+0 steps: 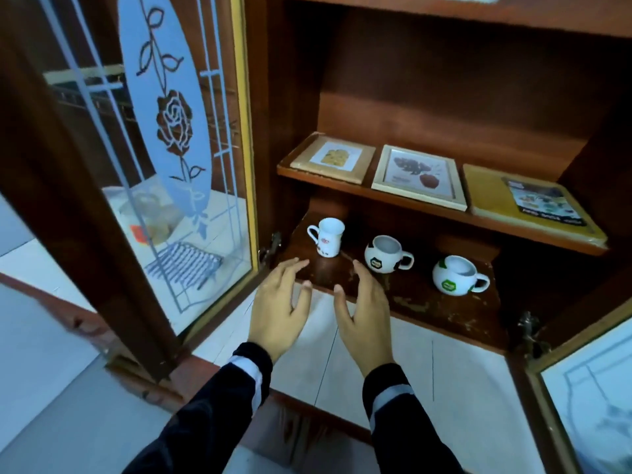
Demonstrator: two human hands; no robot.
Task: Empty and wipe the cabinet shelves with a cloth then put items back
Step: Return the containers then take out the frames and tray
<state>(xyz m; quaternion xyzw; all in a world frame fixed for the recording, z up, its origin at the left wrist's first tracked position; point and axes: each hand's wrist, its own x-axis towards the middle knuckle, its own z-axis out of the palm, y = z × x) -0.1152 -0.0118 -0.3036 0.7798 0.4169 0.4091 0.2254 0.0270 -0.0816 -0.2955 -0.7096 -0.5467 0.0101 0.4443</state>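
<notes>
The wooden cabinet stands open. On its bottom shelf [427, 302] are a tall white mug [327, 237] at the left and two round football-patterned mugs [384, 253] [456, 275] to its right. The shelf above [342, 186] carries two framed pictures [333, 159] [420, 176] lying flat and a yellow book [526, 203]. My left hand [278, 302] and my right hand [366, 309] hover side by side at the bottom shelf's front edge, just in front of the tall mug. Both have relaxed, straight fingers and hold nothing. No cloth is visible.
The left glass door [160, 131] with an etched rose swings wide open; the right door [588, 398] is open at the lower right. A white tiled counter [461, 381] lies below the cabinet. Behind the left glass, a bag and a rack sit on the counter.
</notes>
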